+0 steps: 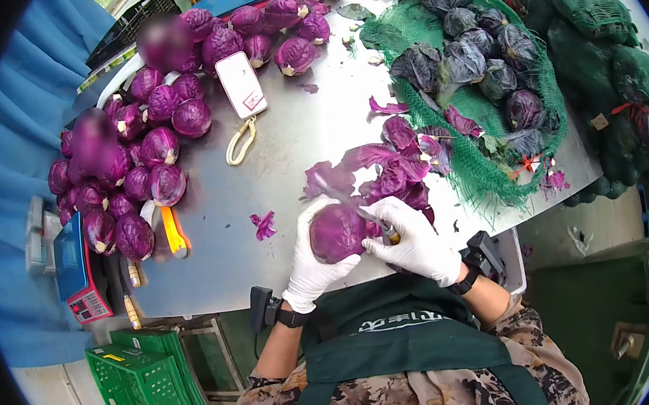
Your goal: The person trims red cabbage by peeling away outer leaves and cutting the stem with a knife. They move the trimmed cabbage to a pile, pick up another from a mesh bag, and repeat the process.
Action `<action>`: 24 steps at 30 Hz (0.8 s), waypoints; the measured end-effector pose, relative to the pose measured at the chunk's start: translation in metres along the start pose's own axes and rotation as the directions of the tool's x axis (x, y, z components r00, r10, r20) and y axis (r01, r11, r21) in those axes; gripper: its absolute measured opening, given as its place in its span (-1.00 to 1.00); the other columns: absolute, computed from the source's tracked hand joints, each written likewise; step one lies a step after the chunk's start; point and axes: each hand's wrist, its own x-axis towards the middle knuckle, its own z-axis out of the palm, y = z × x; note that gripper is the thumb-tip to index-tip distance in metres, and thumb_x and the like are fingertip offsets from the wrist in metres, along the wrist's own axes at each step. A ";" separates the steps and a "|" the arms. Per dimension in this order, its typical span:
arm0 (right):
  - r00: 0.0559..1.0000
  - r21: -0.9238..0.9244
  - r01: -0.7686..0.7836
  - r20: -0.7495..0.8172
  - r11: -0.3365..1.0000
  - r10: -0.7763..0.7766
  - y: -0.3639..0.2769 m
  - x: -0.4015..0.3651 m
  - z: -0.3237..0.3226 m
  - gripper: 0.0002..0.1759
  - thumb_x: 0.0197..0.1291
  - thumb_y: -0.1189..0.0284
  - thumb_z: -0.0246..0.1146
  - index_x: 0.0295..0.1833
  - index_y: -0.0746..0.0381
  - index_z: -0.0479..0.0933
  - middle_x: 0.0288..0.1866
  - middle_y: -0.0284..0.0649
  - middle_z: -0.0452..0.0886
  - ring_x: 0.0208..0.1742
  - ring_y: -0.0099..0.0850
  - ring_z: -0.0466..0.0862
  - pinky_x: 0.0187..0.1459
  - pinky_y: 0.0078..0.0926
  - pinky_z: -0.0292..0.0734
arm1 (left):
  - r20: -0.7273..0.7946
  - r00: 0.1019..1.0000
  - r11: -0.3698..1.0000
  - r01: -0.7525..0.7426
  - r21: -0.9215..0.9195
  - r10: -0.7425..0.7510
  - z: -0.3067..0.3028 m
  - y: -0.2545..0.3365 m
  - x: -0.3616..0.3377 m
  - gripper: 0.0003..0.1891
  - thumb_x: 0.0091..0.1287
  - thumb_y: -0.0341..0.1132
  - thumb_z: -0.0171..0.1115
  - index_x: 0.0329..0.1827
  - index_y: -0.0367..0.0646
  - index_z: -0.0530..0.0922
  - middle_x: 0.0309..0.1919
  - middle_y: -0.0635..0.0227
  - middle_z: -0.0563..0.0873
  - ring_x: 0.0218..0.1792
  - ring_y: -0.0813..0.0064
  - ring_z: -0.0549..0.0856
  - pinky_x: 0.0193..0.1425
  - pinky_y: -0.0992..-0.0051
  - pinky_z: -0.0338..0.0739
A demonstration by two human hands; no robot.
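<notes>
Near the table's front edge, my left hand (318,262), in a white glove, is wrapped round the side of a purple cabbage (337,233). My right hand (416,242), gloved too, is closed on a small knife (392,235); its blade lies against the cabbage's right side, partly hidden by the fingers. Just beyond the cabbage, loose purple leaves (384,177) lie in a heap. A torn leaf scrap (263,225) rests to the left of my left hand.
Purple cabbages (168,185) are piled at left and back. A green net bag (493,167) of dark-leaved cabbages lies open at right. A phone-like white device (241,85), an orange-handled tool (174,232), a red-blue scale (81,273) and green crates (143,388) stand about.
</notes>
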 end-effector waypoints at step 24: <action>0.983 0.133 -0.183 0.038 0.974 0.179 0.012 0.002 0.008 -0.55 0.04 0.59 0.43 0.10 0.29 0.54 -0.01 -0.18 0.64 0.03 -0.41 0.63 0.12 -0.48 0.49 | -0.076 0.977 0.882 -0.143 0.448 0.197 0.000 -0.017 0.002 -0.07 -0.18 -0.16 0.62 0.31 -0.16 0.33 0.19 0.10 0.42 0.29 0.07 0.44 0.37 0.17 0.36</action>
